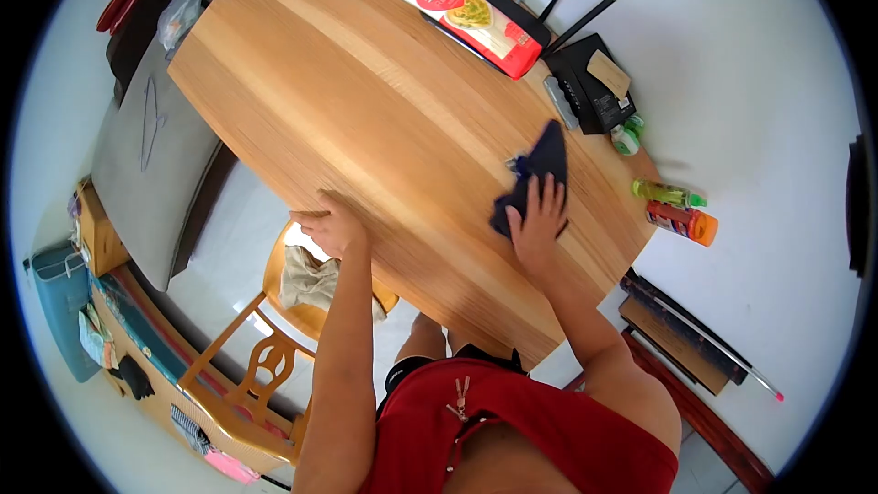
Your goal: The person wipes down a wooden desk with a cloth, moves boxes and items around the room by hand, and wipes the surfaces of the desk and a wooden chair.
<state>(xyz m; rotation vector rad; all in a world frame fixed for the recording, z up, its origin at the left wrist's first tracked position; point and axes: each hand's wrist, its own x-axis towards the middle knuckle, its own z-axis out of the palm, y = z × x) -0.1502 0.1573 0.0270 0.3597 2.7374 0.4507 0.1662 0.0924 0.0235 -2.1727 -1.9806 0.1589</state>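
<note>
On the table (320, 82), right side: dark cloth (549, 160) under our R hand (540, 220); L hand (334, 227) at near edge.
Cloth's bunched, not laid flat; R fingers spread over it, so prob. pressing from above, no pinch. L hand holds nothing we can see, prob. bracing our lean. Small item by cloth, too small to ID. Wall side's blocked: noodle pack (471, 18) across router (535, 29), prob. parked there to save space; black box (574, 82) w/ tan card (608, 73) on top, grey item (561, 102) + green-white bottle (626, 136) just beside. Yellow-green bottle (668, 193) + orange container (684, 223) near R edge; can't tell what's under them. Chair (274, 361) w/ beige cloth (306, 279) near L hand.
</note>
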